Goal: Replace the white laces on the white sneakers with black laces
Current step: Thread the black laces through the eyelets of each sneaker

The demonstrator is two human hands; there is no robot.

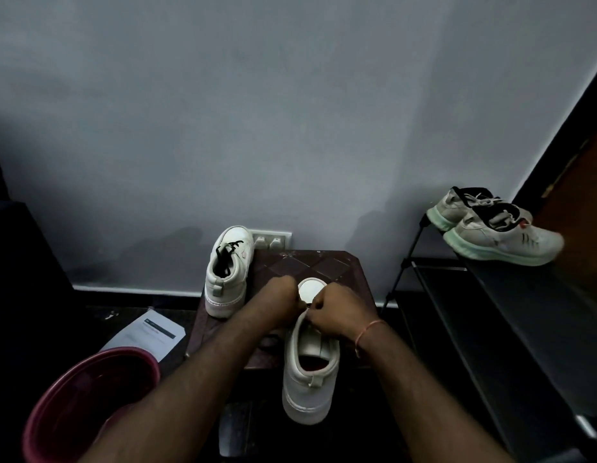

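Both hands, left hand [283,292] and right hand [334,312], pinch closed over near sneaker [310,372]; toe toward wall, heel overhanging stool [340,272] edge.

Probably a home entryway: shoe rack [484,295], wall socket [270,240], bucket [90,389].

Pink bucket [90,399] — paper [147,334] beside; grey trainers [494,225] on, seemingly, rack [510,295].

Both hands, left [283,295] and right [334,315], covered the near sneaker's [309,372] lace area; couldn't tell what they pinched. Red bucket [90,406] was cut off at the bottom edge. Paper's [147,335] text was unreadable.
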